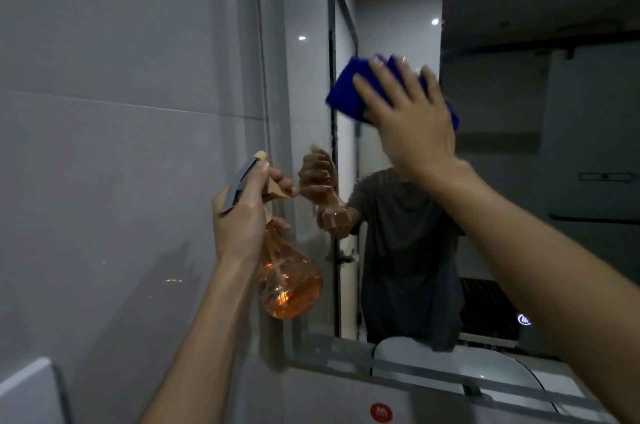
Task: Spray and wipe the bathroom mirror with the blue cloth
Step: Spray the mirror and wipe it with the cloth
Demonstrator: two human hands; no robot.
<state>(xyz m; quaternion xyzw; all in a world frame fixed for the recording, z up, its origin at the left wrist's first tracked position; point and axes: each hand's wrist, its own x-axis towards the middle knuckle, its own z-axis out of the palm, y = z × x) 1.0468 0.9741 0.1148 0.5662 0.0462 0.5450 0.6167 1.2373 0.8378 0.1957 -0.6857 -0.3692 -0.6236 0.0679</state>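
The bathroom mirror [519,111] fills the right half of the head view and reflects a person in a dark shirt. My right hand [410,122] presses a folded blue cloth [346,91] flat against the glass, fingers spread over it, near the mirror's upper middle. My left hand [242,219] grips the neck and trigger of an orange translucent spray bottle [289,281], part full of liquid, held upright just left of the mirror's edge. The bottle's grey and tan spray head [242,181] points up and to the right.
Glossy grey wall tiles [121,111] cover the left side. A grey ledge [398,371] runs under the mirror. A white fixture with a red round label [381,412] sits at the bottom, and a white boxy corner [31,392] shows at the lower left.
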